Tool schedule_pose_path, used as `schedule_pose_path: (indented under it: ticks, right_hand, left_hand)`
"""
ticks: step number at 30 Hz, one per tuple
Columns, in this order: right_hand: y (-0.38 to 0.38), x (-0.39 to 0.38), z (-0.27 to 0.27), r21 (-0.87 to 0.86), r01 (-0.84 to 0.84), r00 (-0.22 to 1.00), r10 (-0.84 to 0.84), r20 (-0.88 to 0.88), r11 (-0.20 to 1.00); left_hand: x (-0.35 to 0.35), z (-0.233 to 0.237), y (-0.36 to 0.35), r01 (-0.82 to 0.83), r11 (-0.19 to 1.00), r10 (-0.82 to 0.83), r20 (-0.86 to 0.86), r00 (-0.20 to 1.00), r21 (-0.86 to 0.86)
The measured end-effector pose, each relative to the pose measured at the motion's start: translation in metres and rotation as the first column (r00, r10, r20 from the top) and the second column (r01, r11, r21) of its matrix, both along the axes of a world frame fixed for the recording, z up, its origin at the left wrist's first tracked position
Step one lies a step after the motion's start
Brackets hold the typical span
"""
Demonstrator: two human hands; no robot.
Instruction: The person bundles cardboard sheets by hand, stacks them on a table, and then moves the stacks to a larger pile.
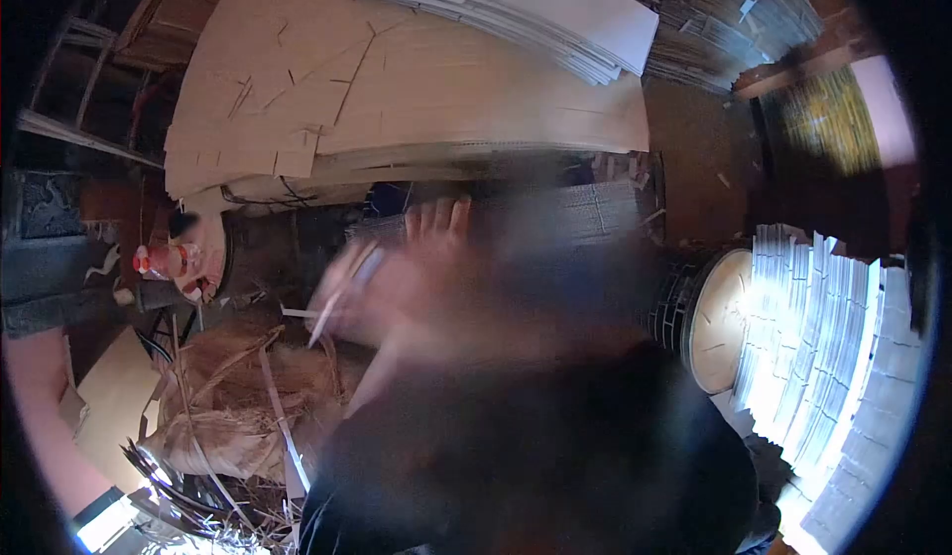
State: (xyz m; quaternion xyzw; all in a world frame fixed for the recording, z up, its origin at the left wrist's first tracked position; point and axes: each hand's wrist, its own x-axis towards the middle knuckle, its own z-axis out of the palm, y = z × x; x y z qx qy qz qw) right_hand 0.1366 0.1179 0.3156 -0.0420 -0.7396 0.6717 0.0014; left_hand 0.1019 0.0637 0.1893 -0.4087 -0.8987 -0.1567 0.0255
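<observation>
My left hand [352, 292], smeared by motion, is closed on a thin pale strip [332, 307] that slants down to the left. Right beside it, the raised fingers of my right hand [436, 220] stand up side by side; its palm merges into the blur. The fingertips overlap a corrugated stack [595, 208] under the front edge of a wide stack of brown cardboard sheets [416, 99]. A bundle in crinkled brown wrapping [258, 376] lies just below my left hand.
White sheets [535, 4] lie piled on the brown stack. To the right stand a round-topped drum [721, 322] and brightly lit stacked pale sheets [818, 327]. A bottle with red parts [164, 260] is at left. Another person's arm [50, 426] shows at the left edge, near loose strips.
</observation>
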Motion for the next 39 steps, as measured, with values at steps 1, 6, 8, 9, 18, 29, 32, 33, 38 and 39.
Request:
schedule_pose_path:
  ticks: [1, 6, 8, 9, 18, 29, 32, 33, 38, 39]
  right_hand:
    - [-0.025, 0.017, 0.022, -0.052, -0.110, 0.976, 0.098, -0.192, 0.993]
    - [-0.050, 0.023, 0.062, -0.102, -0.653, 0.695, 0.541, -0.475, 0.750]
    - [-0.025, 0.015, 0.051, -0.165, -0.646, 0.750, 0.579, -0.320, 0.745]
    - [-0.003, 0.010, 0.034, 0.105, -0.357, 0.874, 0.371, -0.314, 0.928]
    - [0.092, 0.022, -0.126, 0.904, 0.236, 0.968, -0.009, -0.250, 0.355]
    - [0.086, -0.004, -0.137, 0.668, 0.264, 0.898, 0.076, -0.434, 0.696]
    - [0.098, -0.014, -0.136, 0.627, 0.290, 0.882, 0.052, -0.468, 0.723]
    - [0.098, -0.019, -0.121, 0.568, 0.294, 0.933, -0.102, -0.345, 0.769]
    - [0.041, -0.053, -0.086, -0.128, 0.302, 0.950, -0.309, -0.041, 0.945]
    - [0.018, -0.042, -0.045, -0.206, 0.138, 0.990, -0.142, -0.007, 0.969]
  left_hand:
    - [-0.005, 0.005, 0.002, -0.001, 1.000, 0.001, 0.038, 0.999, -0.004]
    - [-0.018, -0.013, -0.010, 0.065, 0.996, -0.060, -0.082, 0.995, 0.058]
    - [-0.027, -0.019, -0.017, 0.132, 0.983, -0.133, 0.001, 0.991, 0.129]
    - [-0.035, -0.022, -0.022, 0.121, 0.983, -0.122, -0.003, 0.993, 0.141]
    - [-0.043, 0.006, -0.037, 0.097, 0.995, -0.096, 0.011, 0.995, -0.025]
    - [-0.036, 0.003, -0.043, 0.006, 0.997, -0.012, 0.083, 0.996, 0.076]
    - [-0.030, 0.005, -0.043, -0.007, 0.998, 0.002, 0.080, 0.997, 0.060]
    - [-0.029, 0.005, -0.044, -0.005, 0.999, 0.001, 0.074, 0.997, 0.043]
    - [-0.032, 0.003, -0.046, -0.001, 1.000, -0.001, 0.093, 0.996, 0.017]
    - [-0.033, -0.001, -0.045, -0.004, 1.000, 0.004, 0.076, 0.997, 0.001]
